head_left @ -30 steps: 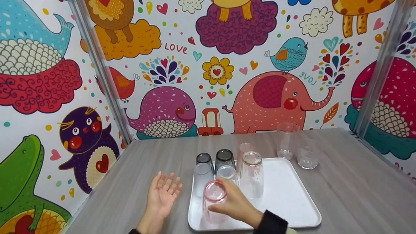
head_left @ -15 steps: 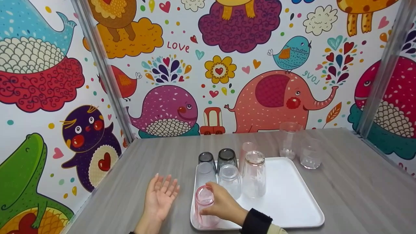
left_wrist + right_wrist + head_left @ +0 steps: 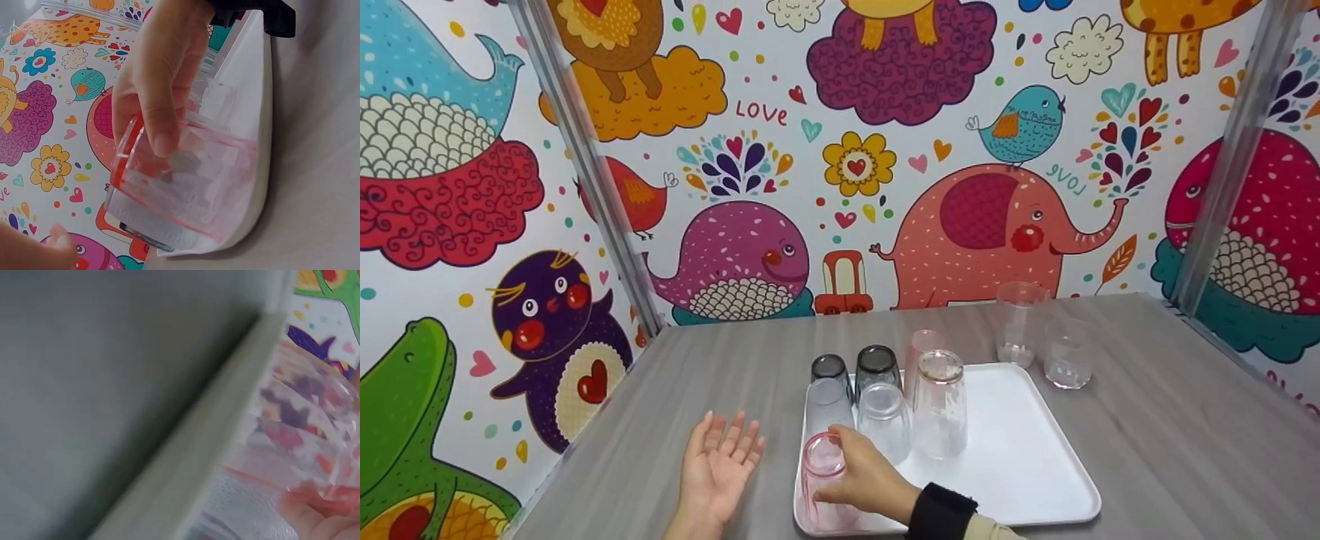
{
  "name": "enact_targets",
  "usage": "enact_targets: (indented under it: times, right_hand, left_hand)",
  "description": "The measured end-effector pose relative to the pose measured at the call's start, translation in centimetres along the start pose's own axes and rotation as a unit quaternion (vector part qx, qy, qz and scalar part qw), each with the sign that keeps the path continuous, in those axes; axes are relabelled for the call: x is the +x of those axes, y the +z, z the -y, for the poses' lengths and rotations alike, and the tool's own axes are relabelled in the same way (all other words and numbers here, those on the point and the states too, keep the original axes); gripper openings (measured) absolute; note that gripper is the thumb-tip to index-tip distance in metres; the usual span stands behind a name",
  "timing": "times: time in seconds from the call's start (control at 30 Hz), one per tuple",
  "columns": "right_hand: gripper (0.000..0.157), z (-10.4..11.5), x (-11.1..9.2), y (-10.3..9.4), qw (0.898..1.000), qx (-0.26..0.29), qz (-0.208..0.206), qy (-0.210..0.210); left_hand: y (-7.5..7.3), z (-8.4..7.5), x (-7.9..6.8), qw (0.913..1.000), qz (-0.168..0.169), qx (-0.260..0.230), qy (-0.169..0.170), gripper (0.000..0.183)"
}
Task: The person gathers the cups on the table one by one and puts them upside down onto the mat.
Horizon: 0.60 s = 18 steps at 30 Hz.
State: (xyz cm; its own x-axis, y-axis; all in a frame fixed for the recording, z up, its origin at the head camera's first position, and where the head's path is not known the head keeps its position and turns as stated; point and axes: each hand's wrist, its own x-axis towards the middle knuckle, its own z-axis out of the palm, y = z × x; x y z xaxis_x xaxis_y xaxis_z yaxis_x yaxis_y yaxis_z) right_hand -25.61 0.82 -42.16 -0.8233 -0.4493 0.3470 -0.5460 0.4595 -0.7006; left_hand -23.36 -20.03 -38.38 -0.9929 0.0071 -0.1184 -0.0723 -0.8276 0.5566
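Pink glass (image 3: 825, 480) stands upside down, upright, in right hand (image 3: 870, 480).

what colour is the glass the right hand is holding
Pale pink and see-through; the glass shows best in the left wrist view.

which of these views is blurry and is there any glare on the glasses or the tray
Head view: sharp and evenly lit, no hard glare on the white tray, soft shadows only. Left wrist view: mostly clear, the right hand and pink glass readable, the thumb at the bottom left corner blurred. Right wrist view: heavily blurred and too close, the tray edge and pink glass smeared.
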Motion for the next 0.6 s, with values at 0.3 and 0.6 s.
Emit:
enact_targets:
  times: [0.3, 0.6]
  right_hand:
    - [0.069, -1.8, -1.4, -9.0, 0.982, -0.012, -0.13, -0.135]
    - [0.054, -12.2, -4.6, -27.4, 0.948, -0.115, -0.296, -0.04]
  left_hand:
    - [0.5, -0.8, -0.1, 0.9971, 0.031, -0.054, -0.042, 0.025]
    - [-0.7, -3.2, 0.5, 0.9691, 0.129, 0.019, -0.21, 0.031]
